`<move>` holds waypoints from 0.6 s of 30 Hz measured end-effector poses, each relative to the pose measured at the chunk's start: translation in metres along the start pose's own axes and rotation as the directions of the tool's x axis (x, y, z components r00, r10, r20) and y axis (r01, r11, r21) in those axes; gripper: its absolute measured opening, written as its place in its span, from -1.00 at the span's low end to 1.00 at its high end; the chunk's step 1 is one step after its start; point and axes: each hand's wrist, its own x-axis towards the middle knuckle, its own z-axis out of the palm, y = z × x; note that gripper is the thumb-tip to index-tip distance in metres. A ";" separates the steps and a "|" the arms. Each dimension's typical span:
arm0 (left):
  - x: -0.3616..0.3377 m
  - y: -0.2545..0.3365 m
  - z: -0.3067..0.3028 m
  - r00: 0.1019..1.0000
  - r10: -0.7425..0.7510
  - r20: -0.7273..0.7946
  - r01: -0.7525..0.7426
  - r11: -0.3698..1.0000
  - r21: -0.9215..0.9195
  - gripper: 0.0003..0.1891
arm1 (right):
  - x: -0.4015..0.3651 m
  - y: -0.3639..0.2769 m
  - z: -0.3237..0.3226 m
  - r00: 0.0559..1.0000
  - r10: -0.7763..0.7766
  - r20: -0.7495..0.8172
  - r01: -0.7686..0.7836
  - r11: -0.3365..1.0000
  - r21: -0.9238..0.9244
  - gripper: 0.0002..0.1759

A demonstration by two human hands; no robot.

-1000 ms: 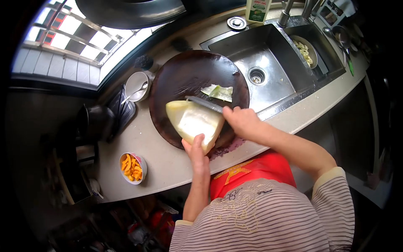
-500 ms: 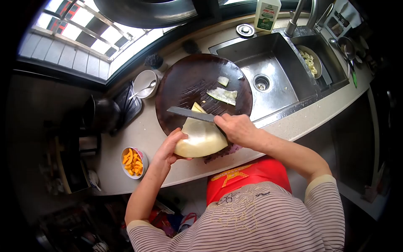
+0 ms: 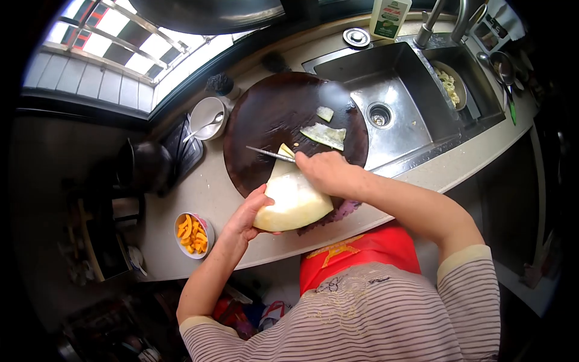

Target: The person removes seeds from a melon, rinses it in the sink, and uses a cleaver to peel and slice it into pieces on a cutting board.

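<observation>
A large pale melon wedge point(image 3: 292, 202) lies over the near edge of a round dark cutting board point(image 3: 259, 114). My left hand point(image 3: 247, 212) is closed around its left side, with the thumb on top. Closed on a kitchen knife point(image 3: 265, 152), my right hand point(image 3: 325, 175) rests at the wedge's upper right. The blade points left and is seen nearly edge-on, across the wedge's narrow far tip point(image 3: 286, 150); the handle is hidden in my fist. Farther back on the board lie a green-edged strip of rind point(image 3: 325, 136) and a small rind piece point(image 3: 325, 113).
A bowl of orange strips point(image 3: 207, 232) stands at the left near the counter edge. Behind it is a white bowl point(image 3: 205, 113) with a spoon. A steel sink point(image 3: 392, 145) adjoins the board on the right. Another bowl point(image 3: 459, 90) holds pale slices in the second basin.
The knife blade has turned from showing its flat side to nearly edge-on. My right hand has moved slightly left and away from me. My left hand still holds the melon wedge.
</observation>
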 end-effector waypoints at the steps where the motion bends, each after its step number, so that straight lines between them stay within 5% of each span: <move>1: 0.003 -0.005 -0.002 0.999 0.020 0.040 -0.020 1.000 -0.003 -0.25 | 0.004 0.003 -0.001 0.999 0.027 0.028 -0.028 0.999 0.025 -0.79; 5: 0.001 -0.040 -0.012 0.985 0.160 -0.070 -0.164 0.985 -0.049 -0.04 | 0.009 0.022 -0.011 0.995 0.096 0.034 -0.098 0.993 0.058 -0.73; 11: 0.000 -0.064 -0.003 0.955 0.257 -0.149 -0.279 0.949 -0.148 -0.08 | -0.009 0.036 0.002 0.968 0.212 -0.134 -0.172 0.950 0.261 -0.78; 18: -0.002 -0.054 0.032 0.913 0.257 -0.316 -0.300 0.949 -0.097 -0.15 | -0.043 -0.001 -0.015 0.993 0.118 0.016 -0.119 0.988 0.097 -0.75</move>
